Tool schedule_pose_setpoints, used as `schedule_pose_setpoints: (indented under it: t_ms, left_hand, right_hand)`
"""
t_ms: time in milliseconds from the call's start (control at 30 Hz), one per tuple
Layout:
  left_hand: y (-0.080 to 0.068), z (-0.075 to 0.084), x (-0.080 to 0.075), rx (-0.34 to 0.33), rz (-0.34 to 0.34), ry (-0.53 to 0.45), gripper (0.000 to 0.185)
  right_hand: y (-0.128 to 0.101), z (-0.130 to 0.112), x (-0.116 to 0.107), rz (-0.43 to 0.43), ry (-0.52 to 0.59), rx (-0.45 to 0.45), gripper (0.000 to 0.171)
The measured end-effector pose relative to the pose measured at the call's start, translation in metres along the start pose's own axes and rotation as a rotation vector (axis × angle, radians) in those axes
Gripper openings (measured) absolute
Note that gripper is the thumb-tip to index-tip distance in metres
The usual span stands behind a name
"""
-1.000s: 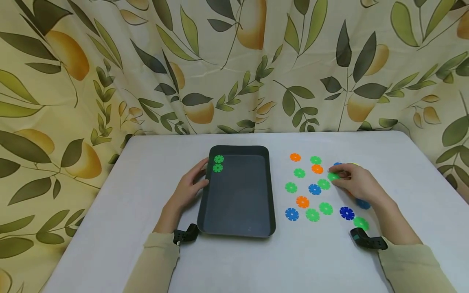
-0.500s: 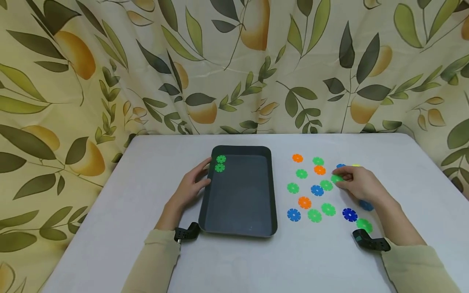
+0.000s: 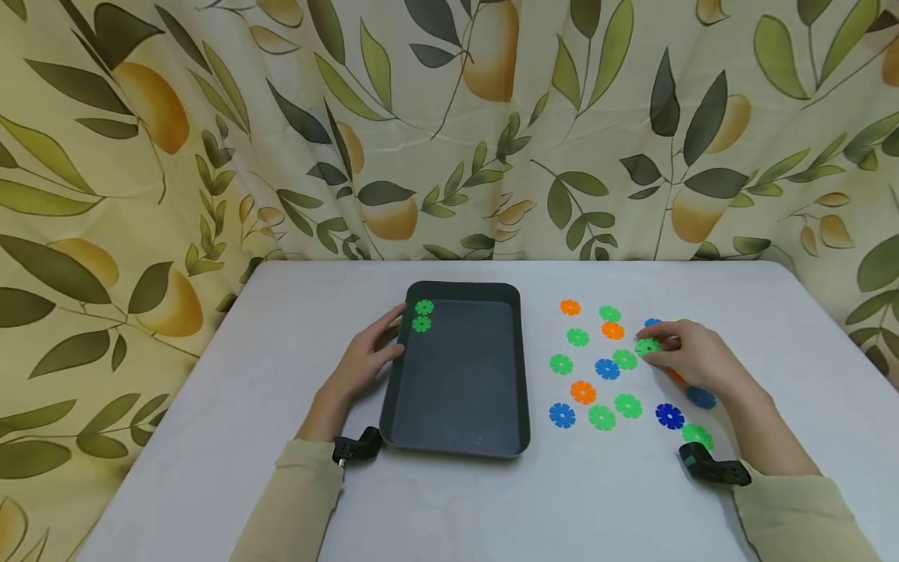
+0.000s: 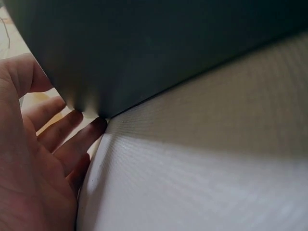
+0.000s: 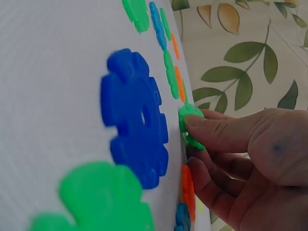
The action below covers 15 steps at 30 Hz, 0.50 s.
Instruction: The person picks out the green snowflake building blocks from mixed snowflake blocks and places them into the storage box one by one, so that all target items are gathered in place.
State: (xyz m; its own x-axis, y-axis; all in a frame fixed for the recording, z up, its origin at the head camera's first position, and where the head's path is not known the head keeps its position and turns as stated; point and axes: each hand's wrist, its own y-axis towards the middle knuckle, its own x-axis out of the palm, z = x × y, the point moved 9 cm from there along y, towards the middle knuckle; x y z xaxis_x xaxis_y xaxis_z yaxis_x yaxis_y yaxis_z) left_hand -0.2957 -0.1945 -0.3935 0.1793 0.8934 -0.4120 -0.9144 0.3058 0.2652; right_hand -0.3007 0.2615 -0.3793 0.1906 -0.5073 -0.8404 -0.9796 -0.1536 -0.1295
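A dark grey tray (image 3: 456, 375) lies on the white table, with two green notched discs (image 3: 422, 324) at its far left corner. My left hand (image 3: 361, 355) rests against the tray's left side. Its fingertips touch the outer wall (image 4: 144, 53) in the left wrist view, fingers fairly straight. Over to the right, my right hand (image 3: 691, 355) pinches a green notched plastic disc (image 3: 648, 347) between thumb and fingers. That disc stands tilted in the right wrist view, close to the tabletop. Beneath the hand, an orange disc (image 5: 188, 192) is partly covered.
Several green, orange and blue discs lie spread right of the tray, among them a dark blue disc (image 3: 669, 416) and an orange disc (image 3: 583, 392). A green disc (image 3: 698, 436) lies by the right wrist's black band (image 3: 712, 466). A leaf-patterned curtain (image 3: 449, 140) hangs behind the table.
My right hand has taken the green disc between thumb and fingers and tilted it up from the table. The left hand stays at the tray; the view shifted slightly.
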Motion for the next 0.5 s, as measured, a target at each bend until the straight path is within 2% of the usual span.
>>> schedule_pose_setpoints:
  t_ms: [67,300,500]
  left_hand:
    - [0.001,0.000,0.000,0.003,-0.004,0.001,0.063]
    - [-0.002,0.042,-0.001,-0.048,-0.016,-0.002,0.062]
    - [-0.003,0.041,0.000,-0.030,-0.018,-0.009,0.061]
  right_hand:
    - [-0.001,0.002,-0.002,0.002,0.001,0.007,0.038]
    - [-0.003,0.005,-0.006,-0.007,0.018,0.032,0.037]
    - [-0.005,0.008,-0.006,-0.002,0.045,0.037,0.037]
